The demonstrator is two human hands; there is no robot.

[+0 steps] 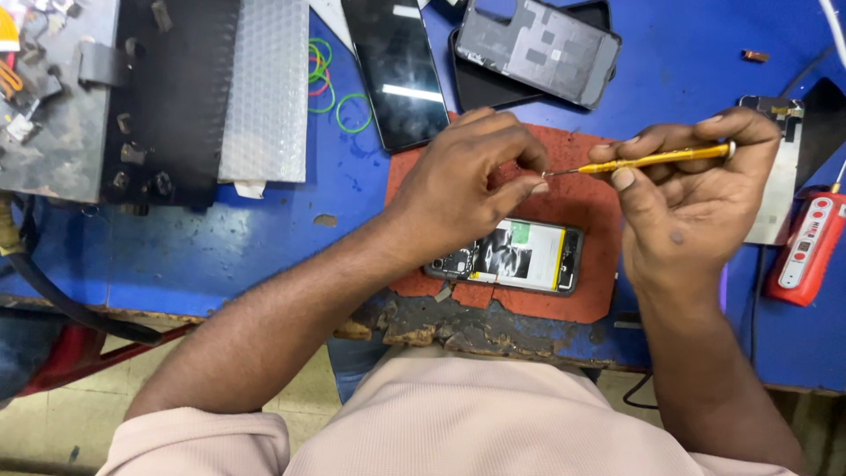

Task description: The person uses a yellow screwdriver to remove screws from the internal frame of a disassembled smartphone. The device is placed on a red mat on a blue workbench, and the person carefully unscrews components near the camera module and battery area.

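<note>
My right hand (683,189) pinches a yellow screwdriver (648,159) between thumb and fingers, forefinger capping its butt end. Its long axis runs nearly level, left to right across the bench, tip pointing left and a touch down. My left hand (467,181) meets that tip — thumb and forefinger pressed together right at the point; whether something tiny is caught between them I cannot tell.

Below both hands lies an opened phone (511,257), back cover off, insides showing, long axis also left-right, resting on a worn red mat (590,207) atop the blue bench (247,238).

Further out — a black phone screen (401,66) and a grey back cover (538,48) above; rubber bands (330,84) to the left beside a bubble-wrap sheet (264,88); a red tool (806,251) at far right.
</note>
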